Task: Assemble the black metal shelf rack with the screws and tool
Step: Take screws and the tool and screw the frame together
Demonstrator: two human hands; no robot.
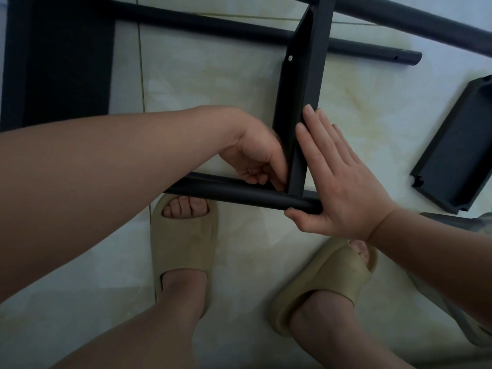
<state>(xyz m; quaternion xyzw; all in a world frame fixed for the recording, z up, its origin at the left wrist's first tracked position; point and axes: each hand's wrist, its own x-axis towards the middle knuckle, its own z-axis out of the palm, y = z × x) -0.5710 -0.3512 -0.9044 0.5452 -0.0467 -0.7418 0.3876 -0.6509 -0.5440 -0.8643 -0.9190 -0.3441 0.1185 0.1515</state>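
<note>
A black shelf panel (306, 70) stands on edge across the pale floor, its near end meeting a black round tube (239, 194) that lies crosswise above my feet. My left hand (258, 158) is curled at the inner corner of panel and tube, fingertips pinching something small there that I cannot make out. My right hand (338, 177) lies flat with straight fingers against the panel's right face, thumb under the tube's end. A small hole (290, 58) shows on the panel farther up.
Another black tube (213, 25) runs across the far floor and a thicker one (426, 25) crosses the top right. A loose shelf panel (458, 147) lies at right. A large black panel (58, 59) fills the top left. My feet in tan slippers (183, 243) stand below.
</note>
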